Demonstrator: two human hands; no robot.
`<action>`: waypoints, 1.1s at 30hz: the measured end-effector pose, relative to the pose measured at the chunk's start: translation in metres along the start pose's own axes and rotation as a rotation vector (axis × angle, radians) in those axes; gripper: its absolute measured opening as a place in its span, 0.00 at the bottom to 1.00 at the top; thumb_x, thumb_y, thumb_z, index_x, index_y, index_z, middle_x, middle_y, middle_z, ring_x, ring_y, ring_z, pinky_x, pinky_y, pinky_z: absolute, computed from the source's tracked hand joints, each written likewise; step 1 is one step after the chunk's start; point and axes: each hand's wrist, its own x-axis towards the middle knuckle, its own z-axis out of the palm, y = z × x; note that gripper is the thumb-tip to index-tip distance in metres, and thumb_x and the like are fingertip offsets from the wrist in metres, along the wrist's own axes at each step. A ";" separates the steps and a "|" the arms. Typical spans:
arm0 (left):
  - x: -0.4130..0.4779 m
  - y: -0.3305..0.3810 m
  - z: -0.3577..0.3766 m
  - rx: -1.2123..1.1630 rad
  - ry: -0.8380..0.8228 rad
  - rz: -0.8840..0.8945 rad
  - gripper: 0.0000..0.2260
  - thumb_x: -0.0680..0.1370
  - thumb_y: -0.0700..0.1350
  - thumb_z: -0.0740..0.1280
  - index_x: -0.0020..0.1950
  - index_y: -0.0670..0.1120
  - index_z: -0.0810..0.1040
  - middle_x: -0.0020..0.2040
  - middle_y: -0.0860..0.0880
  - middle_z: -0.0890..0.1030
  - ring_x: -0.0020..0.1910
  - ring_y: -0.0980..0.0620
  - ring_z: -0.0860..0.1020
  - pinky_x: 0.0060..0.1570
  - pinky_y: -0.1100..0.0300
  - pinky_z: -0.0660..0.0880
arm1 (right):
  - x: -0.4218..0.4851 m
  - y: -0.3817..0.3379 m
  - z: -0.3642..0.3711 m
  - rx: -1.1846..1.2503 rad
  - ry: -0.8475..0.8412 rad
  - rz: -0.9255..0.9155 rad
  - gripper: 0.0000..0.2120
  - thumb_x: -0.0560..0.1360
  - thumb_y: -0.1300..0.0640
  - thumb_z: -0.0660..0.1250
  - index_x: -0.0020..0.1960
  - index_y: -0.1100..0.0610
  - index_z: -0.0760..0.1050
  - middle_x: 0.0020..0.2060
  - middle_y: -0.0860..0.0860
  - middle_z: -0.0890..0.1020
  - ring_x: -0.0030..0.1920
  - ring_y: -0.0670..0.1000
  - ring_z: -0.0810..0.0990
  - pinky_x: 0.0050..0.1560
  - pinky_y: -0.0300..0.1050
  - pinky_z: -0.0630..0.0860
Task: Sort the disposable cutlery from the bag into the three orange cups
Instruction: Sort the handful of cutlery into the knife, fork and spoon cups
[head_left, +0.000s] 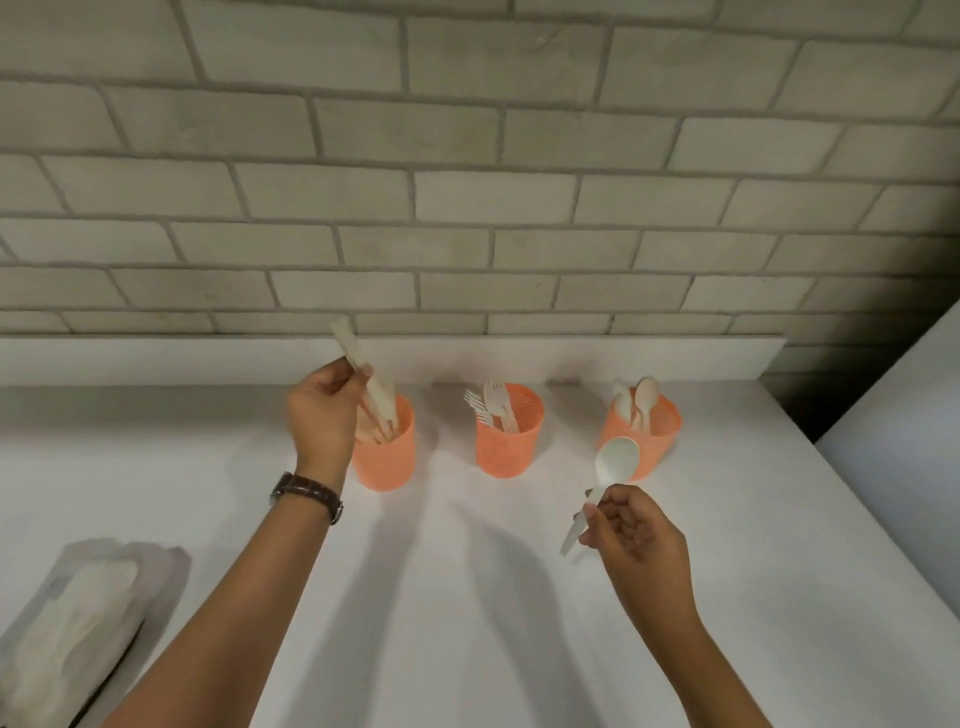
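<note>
Three orange cups stand in a row on the white counter. The left cup (385, 457) holds knives, the middle cup (509, 441) holds forks, the right cup (655, 431) holds spoons. My left hand (322, 410) pinches a pale knife (353, 353) whose lower end dips into the left cup. My right hand (636, 535) grips a white spoon (608, 478) by its handle, bowl up, in front of the right cup. The clear bag of cutlery (78, 613) lies at the lower left.
A brick wall with a white ledge (571, 358) runs behind the cups. The counter (467, 597) ends at the right in an edge beside a white panel (898, 431). A brown watch sits on my left wrist.
</note>
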 end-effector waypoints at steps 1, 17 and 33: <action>0.003 -0.005 0.002 0.050 0.011 0.007 0.08 0.74 0.39 0.70 0.52 0.40 0.82 0.42 0.50 0.83 0.39 0.58 0.79 0.38 0.76 0.73 | 0.000 0.002 -0.002 0.001 0.004 0.006 0.10 0.73 0.64 0.68 0.39 0.50 0.76 0.36 0.48 0.83 0.34 0.48 0.82 0.45 0.52 0.81; -0.070 -0.020 0.009 0.173 -0.249 0.040 0.08 0.76 0.40 0.65 0.45 0.52 0.81 0.45 0.53 0.83 0.43 0.50 0.79 0.49 0.59 0.74 | 0.111 0.005 -0.047 -0.238 0.188 -0.074 0.03 0.72 0.63 0.69 0.41 0.58 0.75 0.34 0.56 0.80 0.36 0.57 0.80 0.42 0.46 0.75; -0.154 -0.040 -0.017 0.081 -0.276 -0.224 0.11 0.77 0.37 0.64 0.44 0.51 0.82 0.35 0.54 0.83 0.31 0.59 0.75 0.35 0.71 0.74 | 0.139 0.035 -0.042 -0.415 0.187 0.012 0.08 0.74 0.62 0.63 0.47 0.61 0.80 0.43 0.59 0.83 0.45 0.59 0.79 0.42 0.40 0.66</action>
